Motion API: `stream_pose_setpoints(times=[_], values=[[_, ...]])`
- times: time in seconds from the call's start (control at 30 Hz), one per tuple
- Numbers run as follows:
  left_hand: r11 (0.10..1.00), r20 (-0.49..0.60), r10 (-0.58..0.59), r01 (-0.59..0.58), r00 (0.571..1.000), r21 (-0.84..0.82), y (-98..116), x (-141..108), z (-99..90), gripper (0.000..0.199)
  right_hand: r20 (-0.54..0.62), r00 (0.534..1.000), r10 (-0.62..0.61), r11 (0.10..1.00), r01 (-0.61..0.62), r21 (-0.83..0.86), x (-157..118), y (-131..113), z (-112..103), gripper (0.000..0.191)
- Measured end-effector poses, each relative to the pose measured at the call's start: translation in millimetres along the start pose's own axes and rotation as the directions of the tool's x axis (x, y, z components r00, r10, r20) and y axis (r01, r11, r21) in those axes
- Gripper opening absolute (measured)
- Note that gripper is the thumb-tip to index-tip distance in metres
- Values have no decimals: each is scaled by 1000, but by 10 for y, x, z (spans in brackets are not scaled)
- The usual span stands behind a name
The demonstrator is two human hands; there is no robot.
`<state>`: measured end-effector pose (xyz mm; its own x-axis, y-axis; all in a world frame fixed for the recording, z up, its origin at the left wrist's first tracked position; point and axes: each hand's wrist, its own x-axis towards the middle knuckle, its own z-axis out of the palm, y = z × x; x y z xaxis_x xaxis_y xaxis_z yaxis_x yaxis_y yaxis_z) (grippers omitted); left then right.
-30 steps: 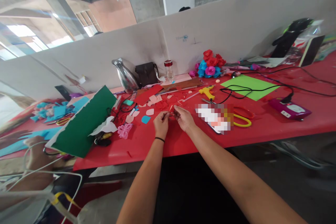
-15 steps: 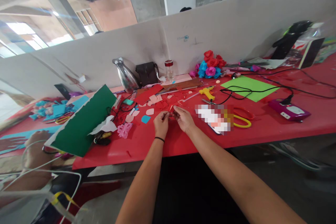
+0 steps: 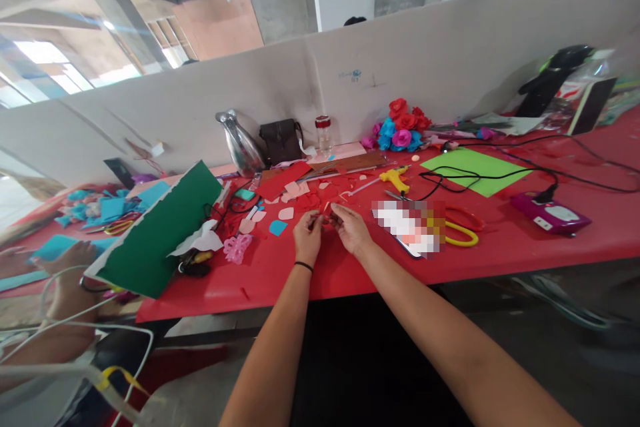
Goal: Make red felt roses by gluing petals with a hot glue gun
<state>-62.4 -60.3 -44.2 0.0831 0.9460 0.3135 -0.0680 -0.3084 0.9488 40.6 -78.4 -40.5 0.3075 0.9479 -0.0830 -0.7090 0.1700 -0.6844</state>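
Our left hand (image 3: pixel 309 233) and right hand (image 3: pixel 351 229) meet low over the red bench (image 3: pixel 280 277). The left grip is closed at the fingertips, though we cannot tell what is in it. The right grip seems to pinch a small pale strip (image 3: pixel 327 207), which sits in the narrow space between our hands; the fingers hide how firmly it is held.

The likeliest trouble is a slip: so small a strip could twist or drop if one fingertip eases off, and among the red scraps (image 3: pixel 307 200) and pink petals (image 3: pixel 286 213) just beyond we could easily lose it. Those loose pieces look light, so a brush of the knuckles might scatter them or carry one along.

On our right, the yellow glue gun (image 3: pixel 395 179) lies near the scissors (image 3: pixel 463 235) and the phone (image 3: pixel 411 232). A careless reach that way could nudge the phone or meet the blades. The black cord (image 3: pixel 453 175) loops over the green sheet (image 3: pixel 479 171) to the purple power box (image 3: pixel 551 213); snagging it might drag the sheet. Whether the glue gun is hot, we cannot tell.
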Motion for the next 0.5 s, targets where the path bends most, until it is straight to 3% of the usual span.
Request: stream_pose_setpoints(times=[0.23, 0.5], values=[[999, -14, 32, -32, 999, 4, 30, -5, -8, 13, 7, 1000, -10, 999, 10, -43, 0, -9, -11, 14], [974, -221, -115, 67, 968, -216, 6, -59, 139, 22, 106, 988, -108, 959, 132, -251, -123, 0, -4, 11]])
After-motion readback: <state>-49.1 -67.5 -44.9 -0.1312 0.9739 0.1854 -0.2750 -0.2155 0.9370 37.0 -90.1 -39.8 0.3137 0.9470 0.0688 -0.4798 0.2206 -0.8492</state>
